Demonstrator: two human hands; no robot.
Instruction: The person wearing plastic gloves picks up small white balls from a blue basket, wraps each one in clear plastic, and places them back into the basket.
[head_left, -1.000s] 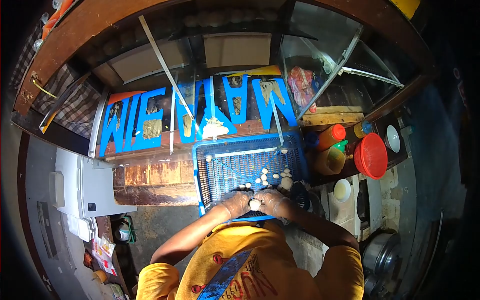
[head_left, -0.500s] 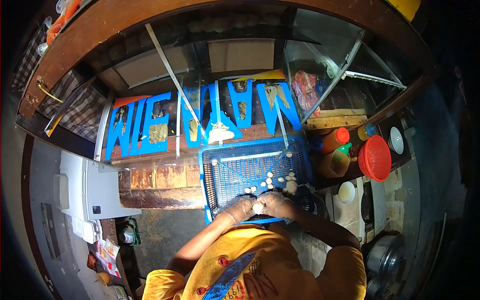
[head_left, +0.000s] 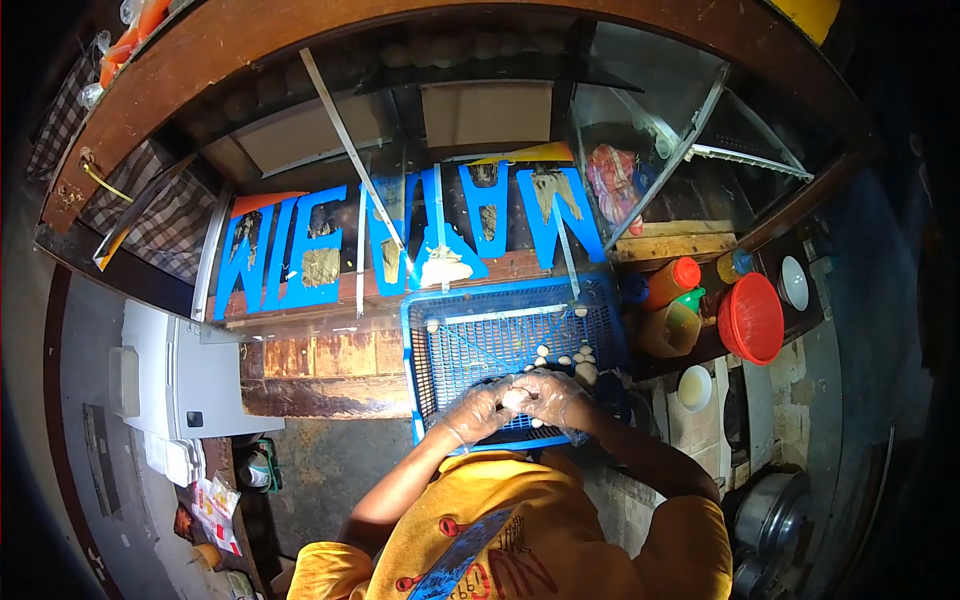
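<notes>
My left hand (head_left: 474, 413) and my right hand (head_left: 560, 398), both in clear plastic gloves, meet over the near side of a blue plastic basket (head_left: 407, 350). Between their fingers is a pale round ball (head_left: 514, 399), perhaps a meatball; the hands partly cover it. More pale balls (head_left: 585, 372) lie on the basket's floor, mostly to the right beyond my right hand. Single ones rest near the far corners, and one shows just below the hands.
Behind the basket stands a glass case with blue lettering (head_left: 305, 250). On the right are a red bowl (head_left: 750, 318), an orange bottle (head_left: 672, 284), a white bowl (head_left: 694, 388) and a metal pot (head_left: 772, 515). A white box (head_left: 205, 370) stands left.
Both hands have risen slightly away from my body with the ball between them. They now cover some of the balls that showed in the basket before.
</notes>
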